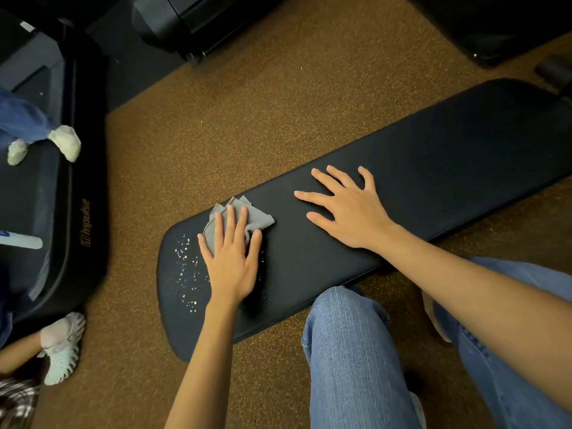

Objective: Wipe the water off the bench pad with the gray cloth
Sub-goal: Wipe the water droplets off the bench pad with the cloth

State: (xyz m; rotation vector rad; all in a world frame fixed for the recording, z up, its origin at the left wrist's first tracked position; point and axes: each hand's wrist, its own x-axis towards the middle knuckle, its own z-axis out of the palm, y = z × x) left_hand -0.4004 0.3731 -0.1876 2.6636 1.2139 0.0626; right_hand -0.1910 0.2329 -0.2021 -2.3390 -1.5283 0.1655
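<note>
While the speckled brown rubber floor (247, 125) is stretching out beneath everything, the long black padded vinyl bench pad (433, 168) is lying across it at a slant, and you are leaning over it with both hands flat. A black treadmill deck (46, 212) is sitting well apart to the left, with other people's feet on and near it. Your right hand (346, 209) is resting open, fingers spread, holding nothing, bracing on the middle of the pad. Your left hand (232, 258) is pressing down open-palmed near the rounded near end, pinning the small folded gray cloth (244, 216) under its fingers rather than gripping it. Just beside that hand, on its left, a scatter of water droplets (185, 270) is glinting, not yet wiped.

Because the cloth is sitting mostly ahead of your fingertips, you are risking dragging bare palm through the water and smearing it. Since you are only pinning it, a quick sideways stroke is likely to leave the cloth bunching or slipping free. Pushing outward could also flick drops onto the floor.
</note>
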